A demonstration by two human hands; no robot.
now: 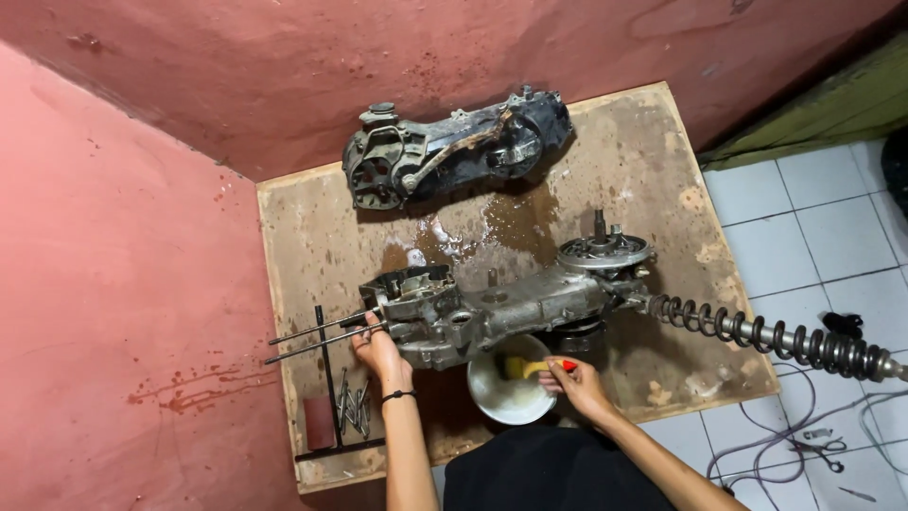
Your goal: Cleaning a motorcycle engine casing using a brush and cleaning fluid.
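Note:
A grey metal engine casing (pixel 501 312) lies across the worn wooden board (pixel 662 161). My left hand (pixel 376 352) grips the casing's left end, just beside two long studs (pixel 317 339) that stick out to the left. My right hand (pixel 573 380) holds a yellow brush with a red handle tip (pixel 532 367); its bristles dip into a white bowl (pixel 501 397) of pale liquid under the casing's middle. A coil-spring shock absorber (pixel 776 339) juts out from the casing's right end, past the board's edge.
A second, dirty black engine cover (pixel 454 147) lies at the board's far side, with a wet patch (pixel 473 232) in front of it. A black T-shaped tool (pixel 326 378) and several bolts (pixel 355 409) lie near the left edge. Red walls close the left and far sides. Cables (pixel 804 440) trail on the tiled floor at right.

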